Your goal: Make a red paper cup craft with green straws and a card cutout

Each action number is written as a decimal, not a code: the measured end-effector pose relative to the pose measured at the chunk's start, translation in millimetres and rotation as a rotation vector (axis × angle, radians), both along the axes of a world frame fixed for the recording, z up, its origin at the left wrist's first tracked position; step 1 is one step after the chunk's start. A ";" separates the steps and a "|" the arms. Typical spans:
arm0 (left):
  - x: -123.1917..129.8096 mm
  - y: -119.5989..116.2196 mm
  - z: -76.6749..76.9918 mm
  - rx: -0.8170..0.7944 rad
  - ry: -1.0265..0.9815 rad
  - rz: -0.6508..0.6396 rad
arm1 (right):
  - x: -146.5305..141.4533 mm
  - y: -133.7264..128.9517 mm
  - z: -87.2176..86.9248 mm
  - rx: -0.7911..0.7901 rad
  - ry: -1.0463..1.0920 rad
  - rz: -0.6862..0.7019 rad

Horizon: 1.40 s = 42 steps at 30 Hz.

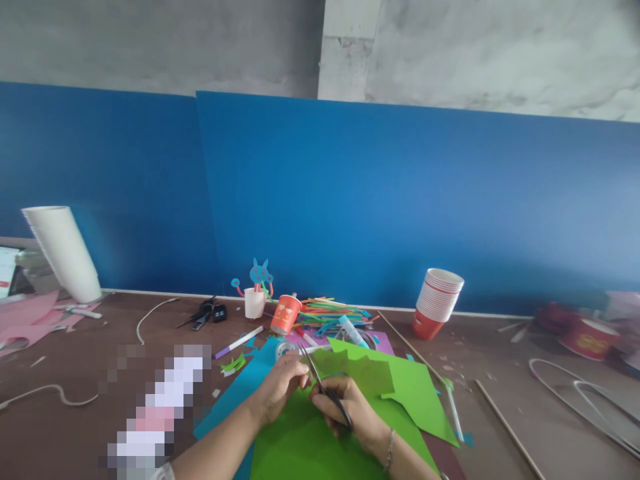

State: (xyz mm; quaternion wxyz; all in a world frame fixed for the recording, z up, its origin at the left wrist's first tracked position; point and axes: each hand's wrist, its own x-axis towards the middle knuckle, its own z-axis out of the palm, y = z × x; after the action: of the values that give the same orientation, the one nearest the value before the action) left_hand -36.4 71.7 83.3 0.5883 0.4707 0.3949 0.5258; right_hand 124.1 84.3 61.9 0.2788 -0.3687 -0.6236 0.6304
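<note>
My right hand (347,407) is wrapped round a pair of scissors (326,390), whose blades point up and to the left. Close by on the left, my left hand (285,383) has its fingers pinched together near the blades; whatever is between them is too small to make out. Both hands are above green paper (300,440), and more cut green paper (425,400) lies to the right. A blue sheet (225,400) sticks out from under the green on the left. Just beyond my left hand rests a roll of tape (285,350).
Behind the paper stand a white cup with a blue paper figure (255,303), a red cup (286,315) and a pile of coloured sticks (335,313). A glue stick (353,331) lies nearer. Stacked cups (437,303) stand right, white cups (65,253) left. A blue partition (400,200) rises behind.
</note>
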 end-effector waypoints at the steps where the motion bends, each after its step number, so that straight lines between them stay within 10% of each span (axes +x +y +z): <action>1: 0.2 0.0 0.1 -0.014 -0.059 -0.019 | 0.1 0.3 -0.3 -0.005 -0.001 0.002; 31: -1.3 -1.1 3.9 -0.069 -0.235 -0.114 | -0.2 -0.3 6.0 -0.026 -0.075 -0.018; 42: -1.2 5.5 -4.1 -0.110 -0.216 0.108 | -1.9 -0.9 -2.2 -0.023 0.032 -0.036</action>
State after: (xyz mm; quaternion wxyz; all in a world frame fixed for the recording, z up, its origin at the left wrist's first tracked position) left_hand -37.7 77.2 79.2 0.6231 0.3565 0.3823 0.5817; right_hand 122.2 83.4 59.6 0.2958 -0.3728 -0.6050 0.6383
